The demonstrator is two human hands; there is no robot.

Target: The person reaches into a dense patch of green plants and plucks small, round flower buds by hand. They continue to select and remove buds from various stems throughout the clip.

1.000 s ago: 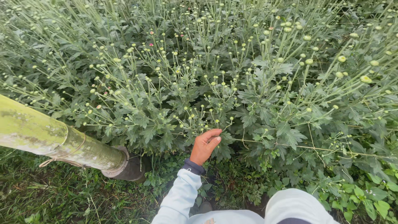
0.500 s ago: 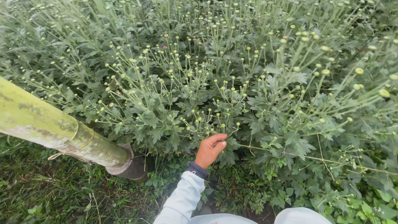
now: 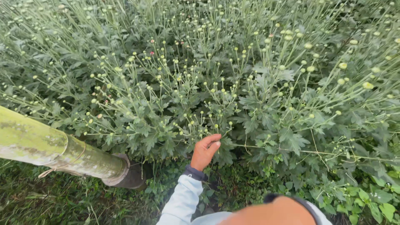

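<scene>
Raised slightly since the earlier frame, left hand (image 3: pixel 205 152), fingers curled about a thin budded stem (image 3: pixel 216 132) at the bed's near edge, probably light, pliant and easily snapped, best pinched low beneath the buds; right hand unseen; bamboo pole (image 3: pixel 50 154) lies to the left.

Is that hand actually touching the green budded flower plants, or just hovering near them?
Touching. The head view shows the left hand with fingertips pressed among the green budded flower plants, leaves overlapping them.

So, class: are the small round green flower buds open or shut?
Shut: the small round green flower buds are tight balls showing no petals.
</scene>
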